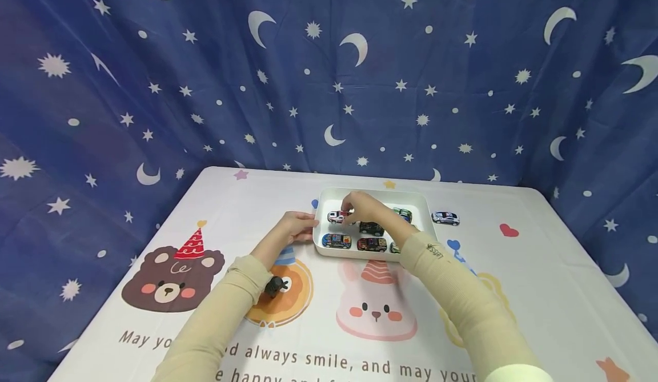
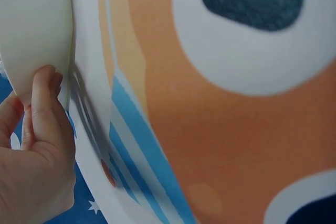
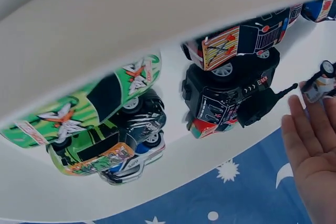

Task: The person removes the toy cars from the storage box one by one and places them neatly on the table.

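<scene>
My left hand (image 1: 295, 228) grips the left end of a white tray (image 1: 354, 254); its fingers lie against the outer wall (image 2: 37, 24) in the left wrist view. Over the tray, my right hand (image 1: 364, 208) reaches to the back left and pinches a white and red toy car (image 1: 337, 217). In the right wrist view the fingertips touch that car, while the thumb is hidden. Close under the right hand stands a black toy vehicle (image 1: 371, 229) with a thin barrel. A blue and orange car (image 1: 336, 241) and a black and red car (image 1: 372, 244) line the tray's front.
Green toy cars (image 1: 402, 214) sit at the tray's right, partly behind my right forearm. Outside the tray, a white and blue toy car (image 1: 445, 218) is on the printed tablecloth (image 1: 545, 290). A small black object (image 1: 276, 286) shows beside my left sleeve. A blue curtain (image 1: 308, 113) hangs behind.
</scene>
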Demonstrator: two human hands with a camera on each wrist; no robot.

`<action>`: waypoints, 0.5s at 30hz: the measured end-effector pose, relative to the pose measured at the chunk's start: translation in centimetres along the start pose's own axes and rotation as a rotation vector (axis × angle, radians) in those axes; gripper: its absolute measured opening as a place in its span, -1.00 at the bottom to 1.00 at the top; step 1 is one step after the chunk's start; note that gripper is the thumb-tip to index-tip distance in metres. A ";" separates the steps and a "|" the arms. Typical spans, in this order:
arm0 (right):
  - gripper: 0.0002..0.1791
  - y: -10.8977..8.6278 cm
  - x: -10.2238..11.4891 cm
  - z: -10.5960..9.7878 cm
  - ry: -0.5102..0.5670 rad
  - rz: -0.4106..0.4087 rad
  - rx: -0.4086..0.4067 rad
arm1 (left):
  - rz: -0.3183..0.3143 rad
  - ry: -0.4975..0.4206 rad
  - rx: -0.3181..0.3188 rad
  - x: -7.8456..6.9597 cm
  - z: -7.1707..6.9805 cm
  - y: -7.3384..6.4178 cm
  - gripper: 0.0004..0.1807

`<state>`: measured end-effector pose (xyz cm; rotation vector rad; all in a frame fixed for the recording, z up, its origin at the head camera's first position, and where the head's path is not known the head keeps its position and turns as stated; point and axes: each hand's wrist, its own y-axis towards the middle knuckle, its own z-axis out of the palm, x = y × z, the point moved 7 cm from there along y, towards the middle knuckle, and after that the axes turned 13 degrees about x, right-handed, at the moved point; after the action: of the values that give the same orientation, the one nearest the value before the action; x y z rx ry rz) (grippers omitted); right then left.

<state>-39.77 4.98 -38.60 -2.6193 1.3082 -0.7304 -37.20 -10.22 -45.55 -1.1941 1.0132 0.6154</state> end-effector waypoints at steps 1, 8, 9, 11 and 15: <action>-0.70 -0.1 0.0 -0.1 0.024 -0.002 -0.010 | -0.001 0.000 0.002 0.0 0.0 0.0 -0.56; -0.70 -1.2 0.3 -0.9 0.084 -0.056 -0.069 | -0.005 0.023 -0.004 -0.2 -0.2 0.0 -0.55; -0.71 -1.4 0.2 -1.0 0.082 -0.059 -0.078 | -0.003 0.028 -0.002 -0.2 -0.1 0.0 -0.55; -0.73 -1.7 0.0 -1.2 0.072 -0.070 -0.095 | -0.003 0.032 0.002 -0.3 0.0 0.0 -0.55; -0.73 -2.4 -0.3 -1.4 0.089 -0.092 -0.106 | -0.017 0.030 -0.004 -0.2 0.1 0.0 -0.56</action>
<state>-38.90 6.86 -36.73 -2.7768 1.2905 -0.8219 -37.26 -10.14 -45.35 -1.2176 1.0265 0.5879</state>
